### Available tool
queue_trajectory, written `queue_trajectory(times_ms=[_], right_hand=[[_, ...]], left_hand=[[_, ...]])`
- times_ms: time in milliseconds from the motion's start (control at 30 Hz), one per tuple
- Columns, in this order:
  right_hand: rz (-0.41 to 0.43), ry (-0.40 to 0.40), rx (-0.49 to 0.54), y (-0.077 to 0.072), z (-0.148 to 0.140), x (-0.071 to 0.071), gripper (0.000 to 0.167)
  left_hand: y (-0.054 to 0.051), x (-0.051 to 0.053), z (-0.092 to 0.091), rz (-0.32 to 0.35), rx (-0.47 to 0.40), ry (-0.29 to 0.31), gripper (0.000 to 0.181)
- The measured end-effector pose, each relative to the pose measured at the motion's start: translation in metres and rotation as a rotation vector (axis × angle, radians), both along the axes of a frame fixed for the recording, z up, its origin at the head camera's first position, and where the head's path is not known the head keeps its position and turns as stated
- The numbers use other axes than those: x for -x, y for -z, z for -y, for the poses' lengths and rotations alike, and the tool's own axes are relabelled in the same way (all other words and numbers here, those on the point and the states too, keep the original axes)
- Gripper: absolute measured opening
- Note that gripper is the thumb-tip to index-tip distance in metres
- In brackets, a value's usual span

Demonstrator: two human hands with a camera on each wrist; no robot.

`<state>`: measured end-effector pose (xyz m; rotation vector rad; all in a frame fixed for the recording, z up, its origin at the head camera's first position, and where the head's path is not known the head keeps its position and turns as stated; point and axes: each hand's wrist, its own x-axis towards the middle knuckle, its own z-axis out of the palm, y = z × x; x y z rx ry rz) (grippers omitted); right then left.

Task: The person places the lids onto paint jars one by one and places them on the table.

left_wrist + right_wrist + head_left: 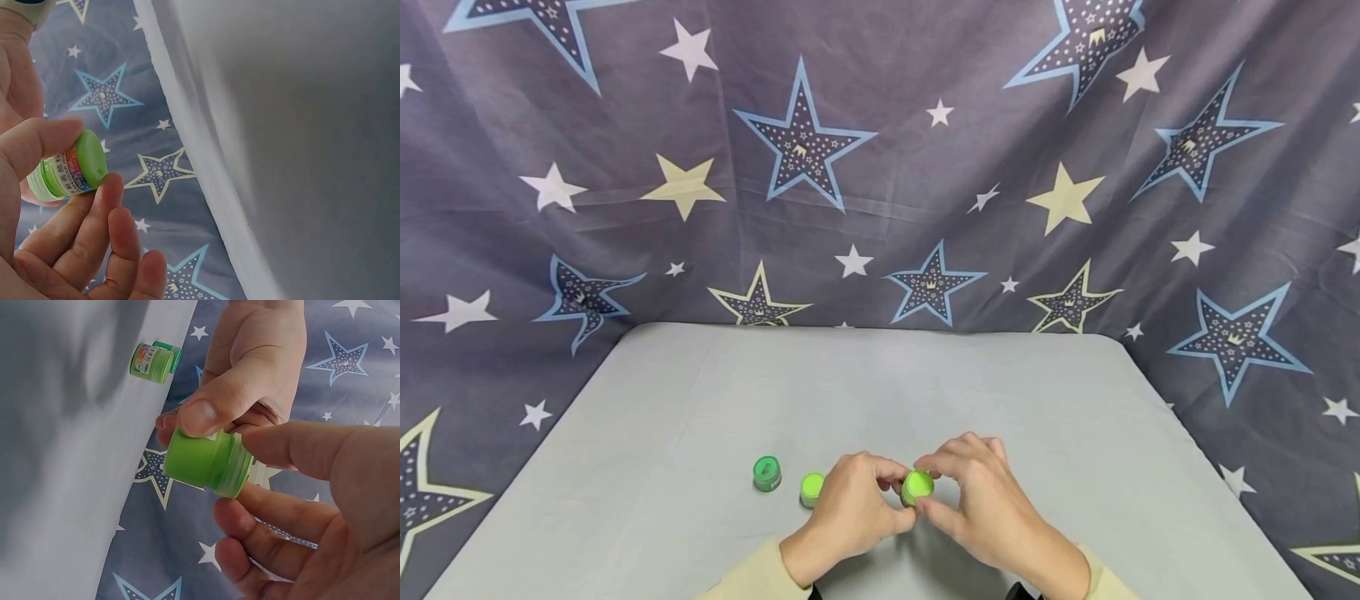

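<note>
A small light green paint jar (917, 487) is held between both hands above the table. My left hand (855, 505) pinches its body between thumb and fingers; the printed label on the jar (76, 167) shows in the left wrist view. The right hand (981, 493) pinches the ribbed lid end with thumb and fingertips, as the right wrist view shows of the jar (200, 459). Beside the left hand stands a second light green jar (812, 489), partly covered by that hand in the head view. Farther left is a darker green jar (767, 473).
A table (700, 400) under a pale grey cloth spreads out around the hands. Behind it and along both sides hangs a dark curtain (880, 217) printed with stars.
</note>
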<state>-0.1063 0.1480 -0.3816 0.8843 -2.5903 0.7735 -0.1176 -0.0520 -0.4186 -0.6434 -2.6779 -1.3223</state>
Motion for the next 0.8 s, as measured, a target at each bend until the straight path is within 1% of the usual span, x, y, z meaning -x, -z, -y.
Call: queue_trajectory(times_ms=[333,467,700,800], right_hand=[[0.001,-0.014,-0.002,0.0016,0.0008,-0.0010,0.028],[0.016,-0.016,0.006,0.0014,0.0010,-0.0014,0.029],[0.031,-0.018,0.006,0.0000,0.0002,-0.0021,0.039],[0.037,-0.026,0.009,-0.0009,-0.0005,-0.0022,0.040]], left_hand=[[0.0009,-0.0008,0.0001,0.014,0.005,0.000,0.018],[0.0009,-0.0011,0.0006,0.017,0.008,-0.002,0.018],[-0.0005,-0.0019,0.0012,0.012,0.000,-0.004,0.019],[-0.0011,-0.0023,0.0012,0.014,-0.002,-0.003,0.019]])
